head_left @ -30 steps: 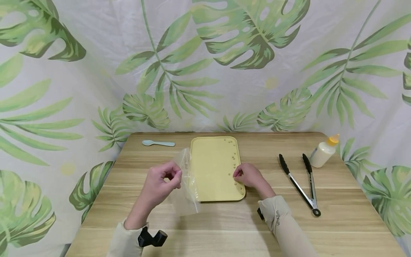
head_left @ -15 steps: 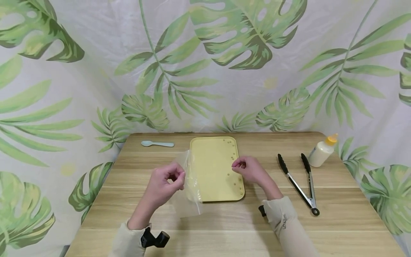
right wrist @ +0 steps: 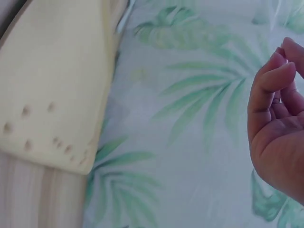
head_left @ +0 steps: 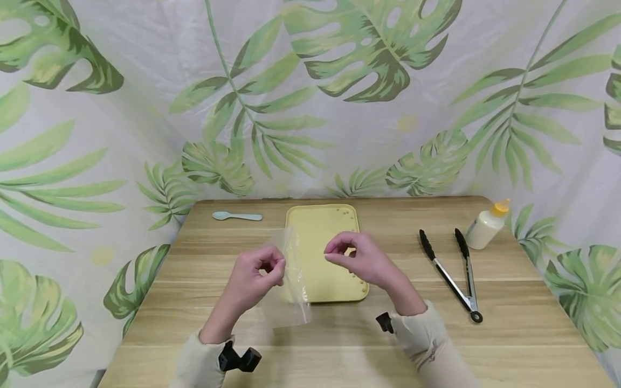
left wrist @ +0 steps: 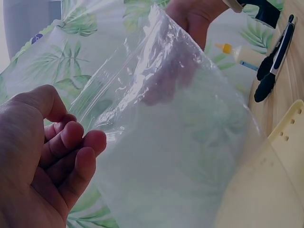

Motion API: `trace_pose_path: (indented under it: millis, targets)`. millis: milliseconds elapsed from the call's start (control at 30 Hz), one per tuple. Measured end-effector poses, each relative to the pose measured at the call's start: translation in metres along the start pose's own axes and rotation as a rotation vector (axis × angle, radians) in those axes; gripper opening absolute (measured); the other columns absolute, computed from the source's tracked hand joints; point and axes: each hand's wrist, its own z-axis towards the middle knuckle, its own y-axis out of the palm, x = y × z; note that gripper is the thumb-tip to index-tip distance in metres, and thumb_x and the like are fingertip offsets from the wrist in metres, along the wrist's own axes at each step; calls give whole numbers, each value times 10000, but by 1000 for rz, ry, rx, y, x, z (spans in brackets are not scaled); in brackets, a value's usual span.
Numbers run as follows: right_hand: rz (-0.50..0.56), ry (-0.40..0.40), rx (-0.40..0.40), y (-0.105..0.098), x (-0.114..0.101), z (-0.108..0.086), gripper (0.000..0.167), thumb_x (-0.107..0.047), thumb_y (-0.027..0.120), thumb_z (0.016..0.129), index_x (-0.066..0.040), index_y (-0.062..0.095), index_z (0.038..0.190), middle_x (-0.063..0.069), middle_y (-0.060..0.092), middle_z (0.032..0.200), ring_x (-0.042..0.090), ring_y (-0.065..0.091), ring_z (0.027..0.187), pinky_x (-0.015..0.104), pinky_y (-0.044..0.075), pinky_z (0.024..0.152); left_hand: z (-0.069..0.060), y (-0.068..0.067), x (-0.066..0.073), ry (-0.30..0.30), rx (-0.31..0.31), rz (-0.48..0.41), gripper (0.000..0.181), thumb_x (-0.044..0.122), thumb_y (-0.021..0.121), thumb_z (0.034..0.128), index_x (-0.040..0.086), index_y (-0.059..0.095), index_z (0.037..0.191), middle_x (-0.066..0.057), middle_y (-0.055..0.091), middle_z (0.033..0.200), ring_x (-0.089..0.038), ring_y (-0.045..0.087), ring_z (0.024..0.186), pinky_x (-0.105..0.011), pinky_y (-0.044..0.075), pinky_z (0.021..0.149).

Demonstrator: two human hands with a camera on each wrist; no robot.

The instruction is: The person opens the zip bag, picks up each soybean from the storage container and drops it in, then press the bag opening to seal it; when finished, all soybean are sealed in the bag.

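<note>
Head view: a wood-grain table (head_left: pixel 339 355) fills the lower half of the frame, its far edge running across the middle. Behind it, a pale cloth backdrop (head_left: pixel 301 161) printed with large green leaves spans the whole upper half and both sides. A yellow tray (head_left: pixel 315 277) lies at the centre of the frame, with small round pieces (head_left: pixel 345 212) in its upper right corner and more near its lower right.

Left of centre, the left hand (head_left: pixel 252 275) has its fingers curled and grips the edge of a clear plastic bag (head_left: pixel 291 307). The bag hangs at lower centre, its transparent film overlapping the tray's left edge. Right of centre, the right hand (head_left: pixel 366 261) is above the tray, thumb and fingertips drawn close together; whether they hold anything is too small to tell. This hand blocks part of the tray's right side.

A pale blue spoon (head_left: pixel 237 216) lies left of the tray's top. At right, black-tipped metal tongs (head_left: pixel 453 286) lie spread in a V, with a white bottle (head_left: pixel 485 230) with an orange cap just beside their upper end.

Left wrist view: the bag fills the middle, the right hand showing blurred through it at the top.
</note>
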Motion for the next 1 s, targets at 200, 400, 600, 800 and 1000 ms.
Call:
trace_pose_path:
  millis: [200,400,600,800,1000]
  targets:
    - [-6,-89,-58,18,-21,-1,39,-162,757,944,-129,744,961,-8,682,877,109,602,795,204,478,580,1,4,0,5,-14,-15,256,-88,625,897,144,636,790,29,616,640,-56,626,560,-255,549,520]
    - [-21,-130,-102,32,-26,1,47,-169,760,944,-134,740,968,-24,677,884,70,584,783,203,462,585,4,8,1,8,-27,-32,259,-90,616,895,142,636,782,29,615,639,-59,626,557,-266,545,501]
    - [-55,-165,-105,38,-29,3,54,-143,775,924,-113,746,960,-24,679,874,51,568,758,211,485,605,4,10,1,-2,-37,-30,253,-87,616,889,141,636,782,37,619,624,-51,623,559,-257,530,499]
    - [-95,-196,-77,41,-30,3,69,-107,794,898,-117,749,950,-33,591,810,37,499,688,172,432,595,5,10,3,1,-36,-45,245,-89,618,895,131,641,789,25,626,616,-70,629,553,-260,530,504]
    - [-142,-212,-42,43,-29,2,99,-122,812,884,-144,767,970,-52,515,794,29,438,654,164,389,587,5,11,4,-6,-22,-78,235,-84,610,911,116,646,793,3,626,605,-90,640,546,-262,540,503]
